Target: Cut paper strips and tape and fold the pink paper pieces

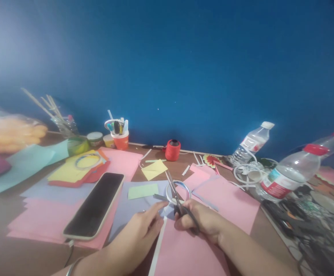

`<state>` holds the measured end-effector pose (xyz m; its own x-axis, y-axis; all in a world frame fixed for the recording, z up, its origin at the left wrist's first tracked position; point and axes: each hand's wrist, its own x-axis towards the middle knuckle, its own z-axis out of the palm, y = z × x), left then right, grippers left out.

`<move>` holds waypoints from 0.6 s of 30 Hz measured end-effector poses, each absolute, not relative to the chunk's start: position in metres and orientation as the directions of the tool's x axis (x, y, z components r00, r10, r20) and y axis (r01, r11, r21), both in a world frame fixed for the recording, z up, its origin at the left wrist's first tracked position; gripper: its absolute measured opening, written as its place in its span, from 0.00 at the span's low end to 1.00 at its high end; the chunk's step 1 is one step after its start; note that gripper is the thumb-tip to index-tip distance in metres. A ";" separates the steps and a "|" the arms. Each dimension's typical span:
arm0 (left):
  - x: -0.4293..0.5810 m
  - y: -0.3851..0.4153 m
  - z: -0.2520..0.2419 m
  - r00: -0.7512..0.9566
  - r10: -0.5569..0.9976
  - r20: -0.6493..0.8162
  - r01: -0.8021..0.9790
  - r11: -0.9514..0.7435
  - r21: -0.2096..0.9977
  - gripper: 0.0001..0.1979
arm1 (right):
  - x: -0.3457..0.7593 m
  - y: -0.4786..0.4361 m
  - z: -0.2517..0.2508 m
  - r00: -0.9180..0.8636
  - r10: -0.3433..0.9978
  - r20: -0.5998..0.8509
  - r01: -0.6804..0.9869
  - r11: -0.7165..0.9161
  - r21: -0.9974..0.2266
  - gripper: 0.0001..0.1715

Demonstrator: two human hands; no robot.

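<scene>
The right hand (197, 218) is closed around the dark handles of the scissors (175, 191), and their blades point away from the person, toward the blue wall (178, 69). The left hand (145, 228) is just beside the scissors, with its fingers bent and its index finger reaching toward them; I cannot tell whether its fingers pinch something. The scissors are in the middle of the table (144, 175), and in this view their blades pass across a shiny ring (188, 188). Under the two hands lies a pink sheet (190, 251) with a white strip (157, 249) along its left edge. A pale green paper (143, 191) lies near, on a bluish sheet (123, 211), and a yellow paper (154, 170) is beyond it. To the left is a phone (95, 205); farther back stands a red spool (173, 150).
</scene>
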<state>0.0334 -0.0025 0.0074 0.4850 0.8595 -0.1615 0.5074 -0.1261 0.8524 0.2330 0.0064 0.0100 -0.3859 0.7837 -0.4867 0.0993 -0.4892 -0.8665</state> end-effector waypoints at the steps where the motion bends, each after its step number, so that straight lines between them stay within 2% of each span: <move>1: 0.033 -0.002 0.008 0.481 0.862 -0.160 0.506 -0.124 0.853 0.17 | 0.234 0.007 0.009 -0.383 0.787 -0.484 0.082 -0.493 -0.866 0.05; 4: 0.034 0.000 0.005 0.466 0.869 -0.167 0.434 -0.060 0.899 0.16 | 0.235 0.006 0.005 -0.381 0.793 -0.474 0.079 -0.483 -0.872 0.05; 8: 0.037 0.004 -0.005 0.481 0.856 -0.188 0.164 0.123 0.979 0.14 | 0.234 0.004 0.005 -0.378 0.786 -0.489 0.149 -0.469 -0.870 0.05; 11: 0.041 0.009 -0.012 0.503 0.841 -0.198 0.055 0.197 0.979 0.13 | 0.230 0.002 0.005 -0.398 0.790 -0.466 0.159 -0.441 -0.883 0.05; 15: 0.043 0.010 -0.017 0.517 0.824 -0.229 0.021 0.255 0.967 0.15 | 0.236 0.004 0.014 -0.457 0.819 -0.346 0.187 -0.292 -0.938 0.11; 18: 0.043 0.009 -0.015 0.498 0.830 -0.250 0.000 0.288 0.958 0.20 | 0.259 0.011 0.029 -0.540 0.779 -0.317 0.328 -0.152 -0.932 0.19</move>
<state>0.0433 0.0089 -0.0154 0.4978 0.8304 -0.2502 0.0004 0.2883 0.9575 0.2586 0.0114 0.0289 -0.5404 0.7792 -0.3175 0.3281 -0.1523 -0.9323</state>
